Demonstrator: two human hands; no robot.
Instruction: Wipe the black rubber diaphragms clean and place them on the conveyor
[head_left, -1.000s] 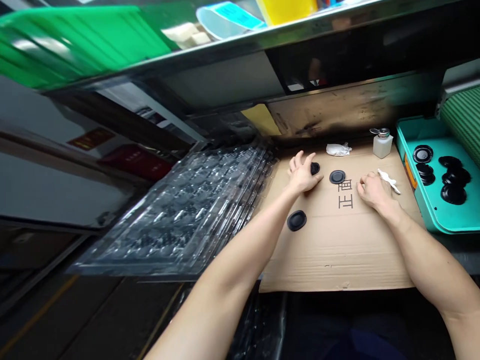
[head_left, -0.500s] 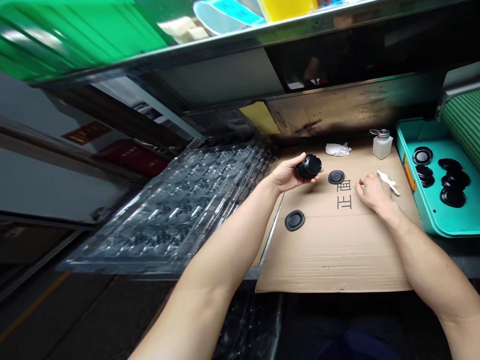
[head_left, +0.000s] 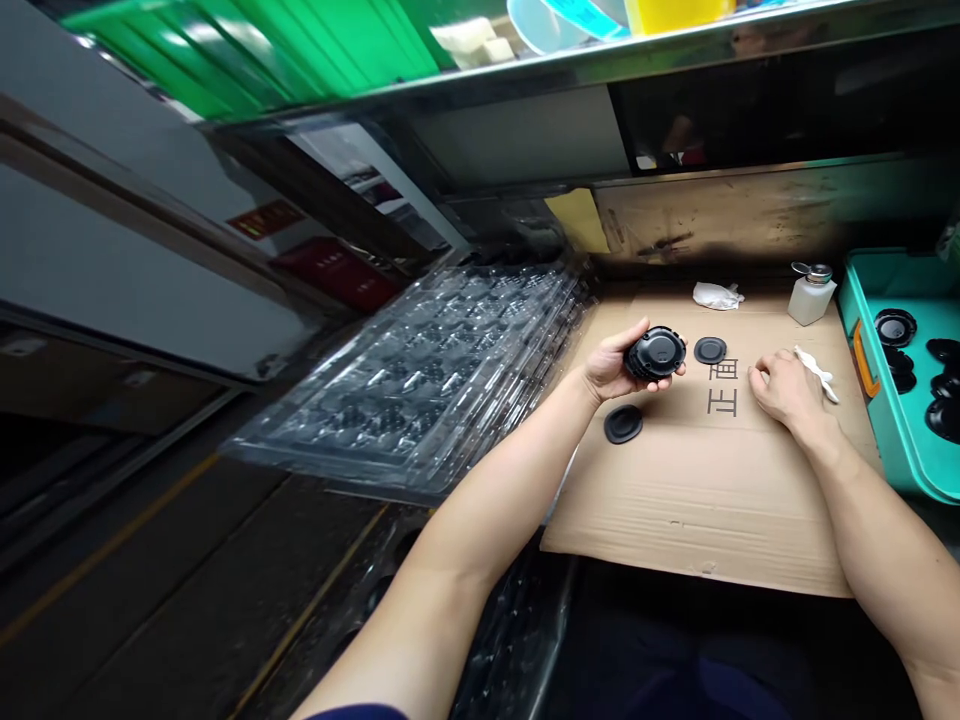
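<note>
My left hand (head_left: 609,368) is closed around a round black plastic part (head_left: 660,352), held above the cardboard with its recessed face turned up. The part is thick, with a notched rim. My right hand (head_left: 784,386) rests on the cardboard with curled fingers, and a crumpled white wipe (head_left: 817,374) sticks out from its far side; the grip itself is hidden. A flat oval black cap (head_left: 710,350) lies between my hands. Nearer to me, below my left hand, lies a second black cap (head_left: 623,424).
Stacked clear plastic trays (head_left: 390,375) stand left of the cardboard sheet (head_left: 697,500). A teal bin (head_left: 900,465) with several black parts is on the right. At the back are a white pump bottle (head_left: 811,298) and crumpled tissue (head_left: 718,296). A shelf (head_left: 540,75) overhangs with a green crate (head_left: 255,50).
The view has swung left. My left hand has tilted the black part so that its recessed face shows, and lowered it slightly. My right hand stays almost still.
</note>
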